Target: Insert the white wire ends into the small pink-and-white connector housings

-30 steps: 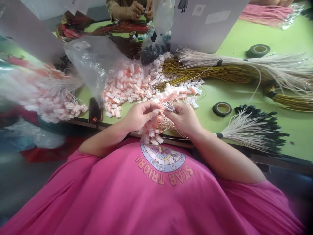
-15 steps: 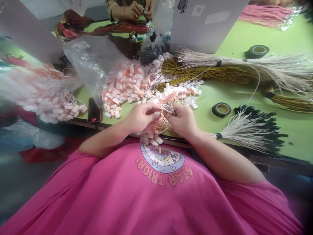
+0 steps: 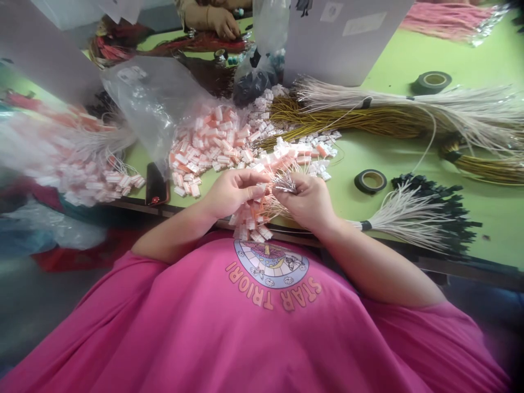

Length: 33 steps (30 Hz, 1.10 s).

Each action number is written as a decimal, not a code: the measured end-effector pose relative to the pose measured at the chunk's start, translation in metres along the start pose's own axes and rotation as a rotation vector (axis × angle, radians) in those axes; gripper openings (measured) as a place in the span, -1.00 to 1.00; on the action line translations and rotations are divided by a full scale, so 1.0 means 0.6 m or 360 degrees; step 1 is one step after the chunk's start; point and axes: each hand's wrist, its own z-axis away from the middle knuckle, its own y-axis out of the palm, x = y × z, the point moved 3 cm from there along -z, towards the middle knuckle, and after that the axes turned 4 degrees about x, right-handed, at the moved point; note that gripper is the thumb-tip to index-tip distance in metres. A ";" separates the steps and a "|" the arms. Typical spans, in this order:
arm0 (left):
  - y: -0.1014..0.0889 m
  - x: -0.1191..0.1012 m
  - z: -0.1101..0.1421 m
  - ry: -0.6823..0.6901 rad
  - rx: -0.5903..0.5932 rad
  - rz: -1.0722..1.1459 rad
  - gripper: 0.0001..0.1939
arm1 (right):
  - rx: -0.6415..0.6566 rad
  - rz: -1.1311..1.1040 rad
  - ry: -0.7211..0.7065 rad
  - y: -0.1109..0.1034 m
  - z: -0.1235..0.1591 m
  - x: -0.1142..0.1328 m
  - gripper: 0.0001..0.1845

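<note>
My left hand (image 3: pixel 237 194) pinches a small white connector housing (image 3: pixel 262 187) between thumb and forefinger, close to my other hand. My right hand (image 3: pixel 309 199) is closed round a bunch of thin white wires (image 3: pixel 285 183), whose silvery terminal ends stick up above the thumb. Below my fingers, wired pink-and-white connectors (image 3: pixel 250 221) hang at the table edge. A heap of loose pink-and-white connector housings (image 3: pixel 221 136) lies just beyond my left hand. More wired connectors (image 3: pixel 282 154) rest on the table behind both hands.
A phone (image 3: pixel 157 184) and plastic bag (image 3: pixel 143 103) lie left. Right are black tape (image 3: pixel 370 181), white wires with black connectors (image 3: pixel 426 218), yellow wires (image 3: pixel 368 123) and white wire bundles (image 3: pixel 388 98). Across the table, a co-worker's hand (image 3: pixel 224 23) is near red wires.
My hands stay almost in place, with slight finger shifts at the wire ends. Across the table, the co-worker's hands have parted and one has lowered towards the table.
</note>
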 end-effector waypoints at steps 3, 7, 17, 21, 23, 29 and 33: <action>0.003 -0.004 -0.001 0.0088 0.0035 -0.0177 -0.80 | -0.0038 0.0114 0.0009 0.003 0.000 -0.002 -0.85; 0.003 -0.006 -0.003 0.0196 -0.0018 -0.0352 -0.82 | -0.0040 0.0183 0.0042 0.002 -0.006 -0.004 -0.75; 0.009 -0.009 -0.004 0.0253 0.0009 -0.0534 -0.83 | 0.0038 0.0048 0.0090 0.001 -0.005 -0.002 -0.81; -0.011 -0.011 0.006 0.0396 0.0018 -0.0683 -0.79 | 0.0132 -0.0094 0.0079 0.001 -0.010 -0.008 -0.81; -0.038 -0.007 0.014 0.0519 -0.0050 -0.0917 -0.74 | 0.0118 -0.0163 0.0058 -0.003 -0.014 -0.014 -0.82; -0.161 0.053 0.046 -0.0502 -0.0536 -0.1994 -0.60 | 0.0057 -0.0482 0.0114 -0.010 -0.021 -0.032 -0.88; -0.181 0.098 0.053 -0.0957 -0.0346 -0.2153 -0.46 | 0.0134 -0.0400 0.0245 -0.009 -0.020 -0.032 -0.86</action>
